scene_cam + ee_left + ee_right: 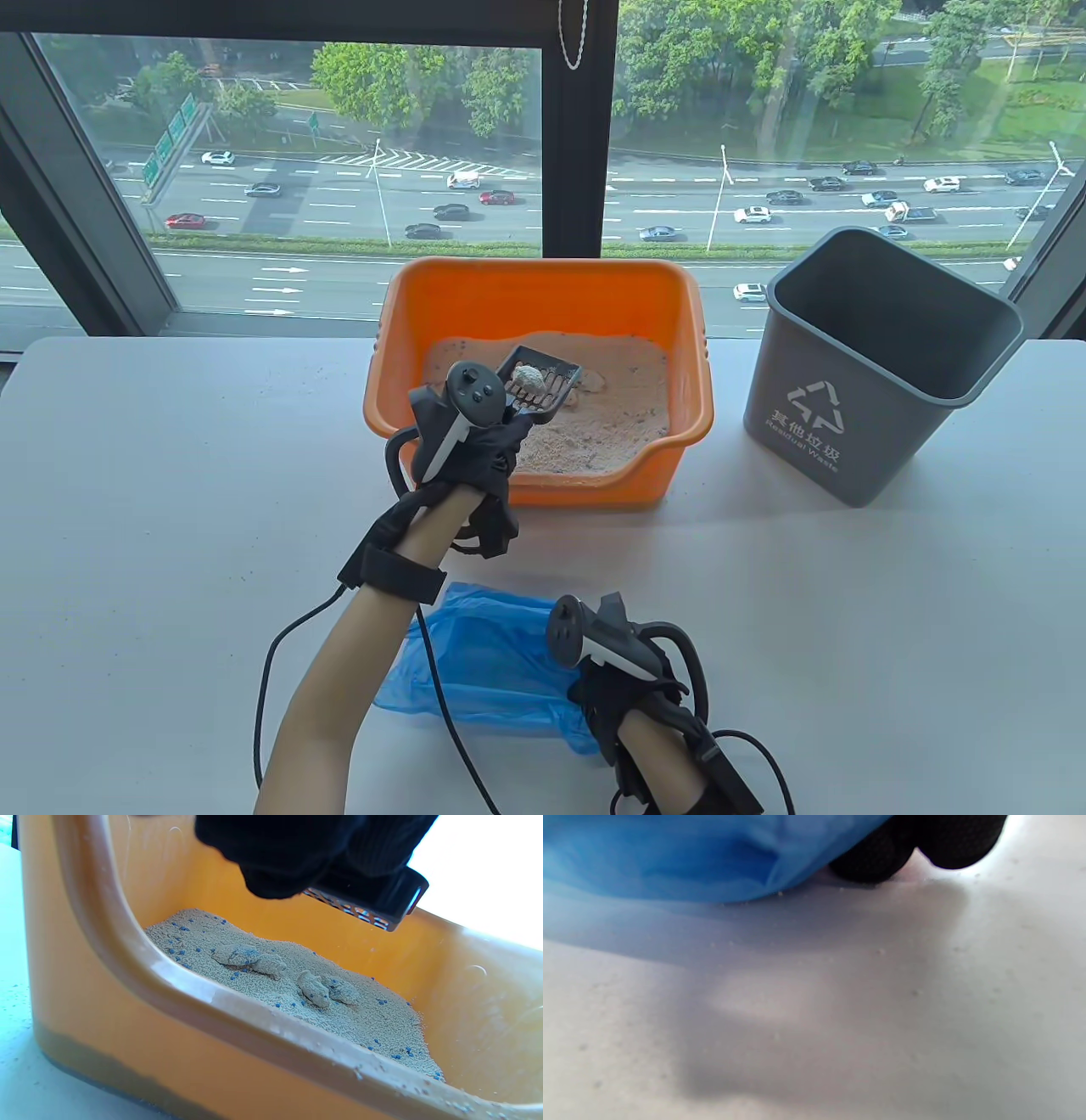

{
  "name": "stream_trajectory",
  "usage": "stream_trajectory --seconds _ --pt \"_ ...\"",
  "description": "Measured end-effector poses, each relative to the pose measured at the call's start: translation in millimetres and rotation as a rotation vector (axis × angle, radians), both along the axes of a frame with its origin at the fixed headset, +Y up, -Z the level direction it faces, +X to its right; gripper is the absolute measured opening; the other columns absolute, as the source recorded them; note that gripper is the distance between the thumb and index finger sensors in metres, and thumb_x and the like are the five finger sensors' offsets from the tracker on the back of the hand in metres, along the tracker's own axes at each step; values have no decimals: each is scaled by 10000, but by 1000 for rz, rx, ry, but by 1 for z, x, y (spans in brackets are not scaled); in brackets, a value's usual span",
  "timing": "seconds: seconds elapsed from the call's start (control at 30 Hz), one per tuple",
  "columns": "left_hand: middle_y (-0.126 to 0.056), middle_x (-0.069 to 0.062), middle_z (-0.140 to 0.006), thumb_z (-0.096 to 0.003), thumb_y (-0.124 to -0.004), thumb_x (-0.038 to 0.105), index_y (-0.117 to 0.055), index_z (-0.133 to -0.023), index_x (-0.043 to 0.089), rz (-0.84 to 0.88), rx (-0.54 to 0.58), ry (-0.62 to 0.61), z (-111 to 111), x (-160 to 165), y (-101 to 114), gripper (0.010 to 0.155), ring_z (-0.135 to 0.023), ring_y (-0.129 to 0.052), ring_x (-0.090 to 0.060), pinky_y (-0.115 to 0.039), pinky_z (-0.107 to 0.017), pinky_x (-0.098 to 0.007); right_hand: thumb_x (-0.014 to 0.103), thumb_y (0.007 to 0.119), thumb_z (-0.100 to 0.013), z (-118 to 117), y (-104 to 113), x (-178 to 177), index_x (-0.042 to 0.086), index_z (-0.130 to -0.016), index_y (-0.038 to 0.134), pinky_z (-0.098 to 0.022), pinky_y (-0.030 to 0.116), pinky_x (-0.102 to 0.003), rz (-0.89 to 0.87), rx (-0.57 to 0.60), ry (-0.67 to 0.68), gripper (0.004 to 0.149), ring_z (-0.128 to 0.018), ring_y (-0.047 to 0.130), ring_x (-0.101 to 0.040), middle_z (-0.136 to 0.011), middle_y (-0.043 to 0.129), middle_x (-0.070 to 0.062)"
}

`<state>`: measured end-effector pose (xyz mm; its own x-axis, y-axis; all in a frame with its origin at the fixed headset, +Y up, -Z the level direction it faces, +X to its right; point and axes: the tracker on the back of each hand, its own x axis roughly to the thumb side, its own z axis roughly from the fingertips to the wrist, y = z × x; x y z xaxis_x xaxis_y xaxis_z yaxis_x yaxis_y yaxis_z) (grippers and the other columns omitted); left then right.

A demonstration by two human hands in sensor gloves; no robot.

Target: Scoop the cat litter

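A: Where's the clump?
B: In the scoop, gripped by the left hand above the litter. The bin lies well right.
A: Right hand?
B: On the blue bag; its grip is hidden.

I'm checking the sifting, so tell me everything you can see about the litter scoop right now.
The litter scoop is dark plastic with a slotted bottom and raised side walls. The left hand grips its handle, holding it lifted above the litter inside the orange litter box, roughly level. One pale clump sits in it. Its handle is hidden by the glove.
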<state>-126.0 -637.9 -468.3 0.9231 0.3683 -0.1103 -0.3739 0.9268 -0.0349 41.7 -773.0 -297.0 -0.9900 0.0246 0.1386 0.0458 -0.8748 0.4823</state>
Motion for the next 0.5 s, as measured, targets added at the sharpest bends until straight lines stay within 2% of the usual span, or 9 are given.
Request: stream_trajectory --seconds 0.3,0.5 --pt "-947 32 -626 -514 -742 508 -620 -943 89 -3 4 -8 12 -9 9 613 -207 -931 -34 -837 -128 -197 357 790 -382 0 0 0 250 -996 398 -480 699 -432 1 3 2 736 -596 770 -198 -928 500 -226" --pt "-947 26 -629 -512 -746 505 -621 -944 91 88 -11 -102 40 -31 18 611 -212 -934 -47 -835 -135 -208 356 789 -383 0 0 1 251 -996 398 -480 699 -430 -4 3 1 734 -594 769 -193 -929 497 -226"
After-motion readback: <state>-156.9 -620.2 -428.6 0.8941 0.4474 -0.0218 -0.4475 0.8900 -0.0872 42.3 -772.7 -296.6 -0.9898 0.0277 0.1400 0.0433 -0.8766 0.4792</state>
